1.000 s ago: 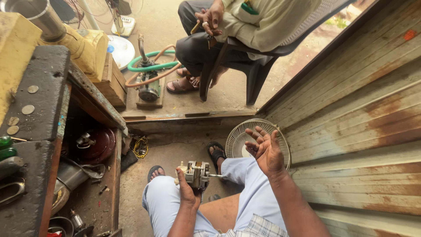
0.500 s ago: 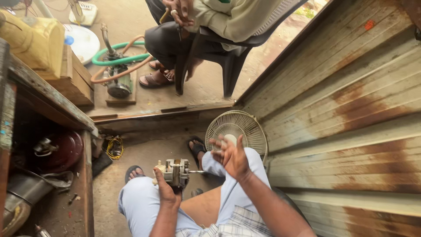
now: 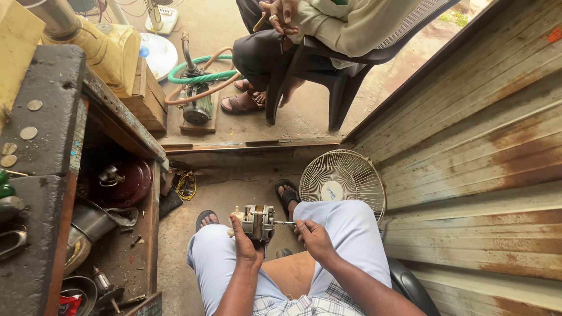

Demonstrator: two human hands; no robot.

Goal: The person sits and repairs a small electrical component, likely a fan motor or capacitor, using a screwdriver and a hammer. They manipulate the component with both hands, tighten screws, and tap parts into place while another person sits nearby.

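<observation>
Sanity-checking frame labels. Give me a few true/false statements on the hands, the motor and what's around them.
1. The left hand grips the small electric motor over the lap. True.
2. The right hand rests flat on the knee, away from the motor. False: its fingers pinch the shaft sticking out of the motor's side.
3. A white fan guard leans by the rusty corrugated wall. True.
4. The seated person ahead sits on a wooden stool. False: it is a dark plastic chair.

Rusty corrugated metal wall (image 3: 468,152), dusty concrete floor (image 3: 234,193), dark wooden workbench (image 3: 41,146), daylight.
</observation>
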